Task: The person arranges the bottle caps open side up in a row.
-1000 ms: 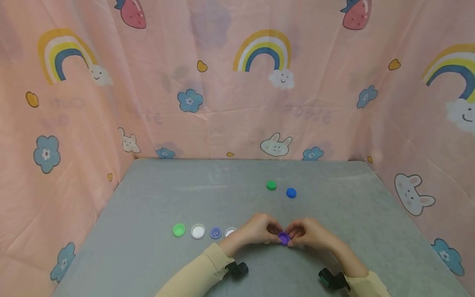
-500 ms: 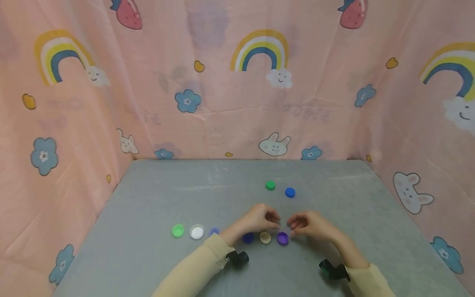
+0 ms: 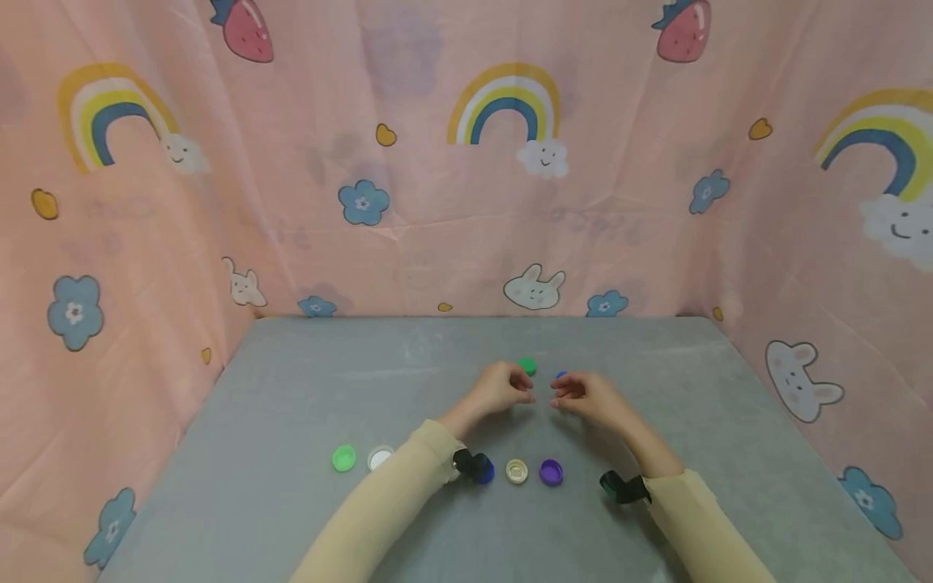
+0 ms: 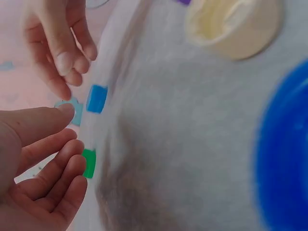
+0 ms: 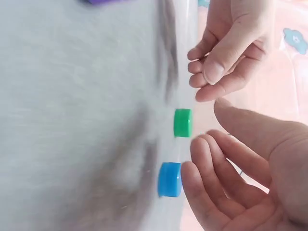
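Both of my hands hover over the grey table, holding nothing, fingers loosely bent. My left hand is nearest a green bottle cap, which shows just behind its fingers. Beside it, my right hand partly covers a blue bottle cap; the right wrist view shows that blue cap whole, apart from the green cap. Closer to me stand an upturned purple cap, a cream cap and a dark blue cap, partly behind the left wrist camera.
Further left in the same row lie a light green cap and a white cap, the latter partly behind the left sleeve. That sleeve hides the stretch of row between the white and dark blue caps. A pink patterned curtain surrounds the table.
My hands have let go of the purple cap, leaving it at the right end of the row. Both have moved away from me, toward the green and blue caps at the back.
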`<state>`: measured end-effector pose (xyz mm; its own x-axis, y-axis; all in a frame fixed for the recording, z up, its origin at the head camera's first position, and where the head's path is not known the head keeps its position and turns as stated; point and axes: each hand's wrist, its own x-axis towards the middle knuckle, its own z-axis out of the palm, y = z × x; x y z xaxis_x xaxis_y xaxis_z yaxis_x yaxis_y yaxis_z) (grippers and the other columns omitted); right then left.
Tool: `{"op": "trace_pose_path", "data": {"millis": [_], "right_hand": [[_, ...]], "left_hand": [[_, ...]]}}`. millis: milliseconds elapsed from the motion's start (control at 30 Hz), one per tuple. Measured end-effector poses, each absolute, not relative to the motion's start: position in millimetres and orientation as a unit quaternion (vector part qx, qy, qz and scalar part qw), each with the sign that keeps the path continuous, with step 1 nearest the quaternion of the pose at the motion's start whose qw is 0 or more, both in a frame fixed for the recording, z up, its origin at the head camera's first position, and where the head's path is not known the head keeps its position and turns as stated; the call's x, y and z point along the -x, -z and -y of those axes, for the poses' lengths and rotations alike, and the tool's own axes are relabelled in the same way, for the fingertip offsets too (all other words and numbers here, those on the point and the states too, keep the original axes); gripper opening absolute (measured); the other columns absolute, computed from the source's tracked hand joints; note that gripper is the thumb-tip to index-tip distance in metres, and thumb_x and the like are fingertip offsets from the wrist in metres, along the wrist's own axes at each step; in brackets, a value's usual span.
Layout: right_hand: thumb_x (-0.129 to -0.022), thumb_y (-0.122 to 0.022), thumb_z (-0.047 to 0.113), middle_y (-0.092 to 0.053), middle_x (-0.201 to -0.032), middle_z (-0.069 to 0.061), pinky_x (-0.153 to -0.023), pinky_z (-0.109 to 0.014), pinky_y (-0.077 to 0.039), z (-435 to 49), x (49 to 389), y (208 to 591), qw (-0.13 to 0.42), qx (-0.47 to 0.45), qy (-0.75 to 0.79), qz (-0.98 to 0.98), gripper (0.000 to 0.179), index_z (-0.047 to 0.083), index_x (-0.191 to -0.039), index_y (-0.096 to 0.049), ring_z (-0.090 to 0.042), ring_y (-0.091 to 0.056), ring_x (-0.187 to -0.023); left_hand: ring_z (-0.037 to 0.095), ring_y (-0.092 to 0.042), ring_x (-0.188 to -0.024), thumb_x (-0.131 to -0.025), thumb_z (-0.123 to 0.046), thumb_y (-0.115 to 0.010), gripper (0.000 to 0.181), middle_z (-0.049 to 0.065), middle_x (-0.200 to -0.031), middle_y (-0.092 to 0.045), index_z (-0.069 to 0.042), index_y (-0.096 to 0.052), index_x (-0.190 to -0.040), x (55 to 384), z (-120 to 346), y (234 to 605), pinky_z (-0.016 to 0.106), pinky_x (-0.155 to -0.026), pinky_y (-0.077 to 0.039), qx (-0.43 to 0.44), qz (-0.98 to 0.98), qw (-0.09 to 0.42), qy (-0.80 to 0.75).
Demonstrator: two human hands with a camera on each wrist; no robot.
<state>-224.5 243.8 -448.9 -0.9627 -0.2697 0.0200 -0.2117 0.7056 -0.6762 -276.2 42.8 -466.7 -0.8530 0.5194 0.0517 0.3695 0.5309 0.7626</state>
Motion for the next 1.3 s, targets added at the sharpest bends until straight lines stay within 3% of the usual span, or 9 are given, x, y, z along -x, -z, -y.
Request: {"op": "trace_pose_path", "data": {"millis": [367,667,967,1300], "right_hand": [[-0.088,-0.067,0.017,-0.067,-0.106,-0.018,-0.083,-0.043,-0.052,-233.8,268.3,441.7,-0.003,0.073,0.327,-0.942,0.035,-0.003,-0.116,-0.062,-0.031,-0.064,-0.097],[-0.086,-0.07,0.018,-0.067,-0.106,-0.018,-0.084,-0.043,-0.052,-220.6,295.4,446.2,-0.015,0.078,0.302,-0.95,0.035,-0.002,-0.113,-0.063,-0.03,-0.064,-0.097],[-0.079,-0.076,0.013,-0.067,-0.102,-0.019,-0.084,-0.043,-0.051,-218.2,302.7,458.2,0.01,0.104,0.307,-0.946,0.039,-0.005,-0.112,-0.062,-0.032,-0.063,-0.094],[-0.081,-0.076,0.02,-0.069,-0.1,-0.014,-0.084,-0.043,-0.051,-216.0,302.0,463.9,0.022,0.121,0.301,-0.946,0.035,0.001,-0.109,-0.066,-0.028,-0.063,-0.094]], "left_hand": [[0.008,-0.056,-0.068,-0.078,-0.019,-0.078,0.013,-0.001,-0.079,-0.067,-0.009,-0.07,-0.083,300.4,-45.7,472.1,0.019,-0.059,-0.044,-0.189,-0.884,0.068,-0.422],[0.01,-0.057,-0.071,-0.079,-0.014,-0.077,0.018,0.005,-0.083,-0.067,-0.005,-0.069,-0.091,309.2,-44.2,481.7,0.02,-0.057,-0.046,-0.139,-0.869,0.057,-0.472],[0.011,-0.059,-0.077,-0.081,-0.015,-0.075,0.019,0.006,-0.089,-0.069,-0.006,-0.071,-0.097,315.7,-40.2,484.5,0.02,-0.063,-0.046,-0.146,-0.881,0.055,-0.447],[0.013,-0.057,-0.08,-0.083,-0.017,-0.073,0.019,0.004,-0.09,-0.068,-0.007,-0.072,-0.098,313.7,-40.1,481.2,0.023,-0.068,-0.047,-0.161,-0.892,0.063,-0.417]]}}
